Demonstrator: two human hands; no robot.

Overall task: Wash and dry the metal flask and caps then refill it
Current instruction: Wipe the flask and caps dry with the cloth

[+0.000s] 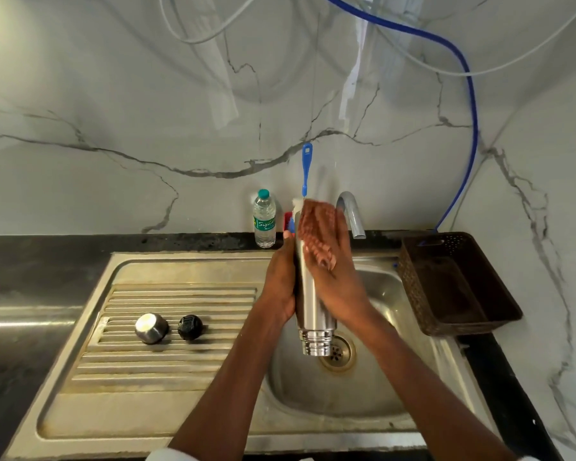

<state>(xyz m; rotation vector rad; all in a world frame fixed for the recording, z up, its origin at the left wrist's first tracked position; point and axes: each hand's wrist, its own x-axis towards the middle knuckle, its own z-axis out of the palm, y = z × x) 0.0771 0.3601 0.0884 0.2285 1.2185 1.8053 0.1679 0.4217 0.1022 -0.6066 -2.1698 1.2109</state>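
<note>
I hold the metal flask (313, 314) over the sink basin (383, 377), tilted with its threaded end pointing down toward the drain (341, 356). My left hand (281, 284) grips its left side. My right hand (326, 257) wraps over its upper part, the fingers blurred by motion. On the ribbed drainboard (167, 364) to the left lie two caps side by side: a steel cap (151, 328) and a black cap (190, 327).
A tap (351, 214) curves over the basin behind my hands. A blue-handled bottle brush (306, 168) stands at the wall beside a plastic water bottle (264, 221). A brown basket (459, 284) sits right of the sink. A blue hose (473, 128) hangs down the marble wall.
</note>
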